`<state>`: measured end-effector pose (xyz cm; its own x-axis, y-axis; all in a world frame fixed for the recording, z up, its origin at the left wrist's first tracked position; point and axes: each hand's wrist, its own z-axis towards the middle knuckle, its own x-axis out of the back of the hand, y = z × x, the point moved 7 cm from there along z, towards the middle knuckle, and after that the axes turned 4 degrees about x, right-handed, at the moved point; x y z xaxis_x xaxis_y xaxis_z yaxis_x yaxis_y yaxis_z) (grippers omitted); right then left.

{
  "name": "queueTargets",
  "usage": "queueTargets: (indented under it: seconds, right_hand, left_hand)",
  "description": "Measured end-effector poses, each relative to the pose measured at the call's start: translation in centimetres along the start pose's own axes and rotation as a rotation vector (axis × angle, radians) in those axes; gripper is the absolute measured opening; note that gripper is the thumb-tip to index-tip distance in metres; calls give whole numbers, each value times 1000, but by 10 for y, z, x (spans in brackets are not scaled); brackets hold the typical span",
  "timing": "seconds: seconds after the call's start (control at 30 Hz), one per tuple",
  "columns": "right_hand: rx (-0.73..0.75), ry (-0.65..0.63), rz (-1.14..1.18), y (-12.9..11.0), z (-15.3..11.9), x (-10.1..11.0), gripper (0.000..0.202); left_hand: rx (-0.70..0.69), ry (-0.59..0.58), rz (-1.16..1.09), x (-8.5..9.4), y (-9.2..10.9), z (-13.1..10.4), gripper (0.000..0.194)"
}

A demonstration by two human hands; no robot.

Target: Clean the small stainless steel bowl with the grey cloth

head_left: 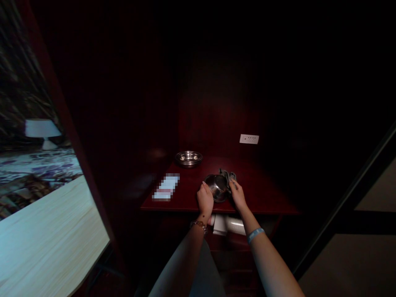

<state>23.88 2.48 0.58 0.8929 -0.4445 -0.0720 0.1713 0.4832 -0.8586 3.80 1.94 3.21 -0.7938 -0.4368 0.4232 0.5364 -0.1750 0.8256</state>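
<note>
My left hand (pixel 205 199) grips the rim of a shiny metal bowl (pixel 218 187) on its left side. The bowl is tilted above the dark red shelf (pixel 185 194). Bunched in my right hand (pixel 237 194) is a grey cloth (pixel 227 175), pressed against the bowl's right edge. Farther back on the left, a stack of metal bowls (pixel 189 158) stands on the shelf. I cannot make out whether the held bowl touches the shelf.
A blurred white sheet (pixel 166 187) lies at the shelf's left. A socket plate (pixel 249 139) is on the back wall. Below the shelf are white items (pixel 220 225). To the left are a pale wooden tabletop (pixel 52 239) and a lamp (pixel 43 130).
</note>
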Motion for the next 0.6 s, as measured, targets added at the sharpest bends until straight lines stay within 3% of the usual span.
queueTargets:
  seconds: [0.6]
  right_hand:
    - [-54, 39, 137, 8, 3, 7, 38]
  left_hand:
    - [-7, -3, -20, -2, -1, 0, 48]
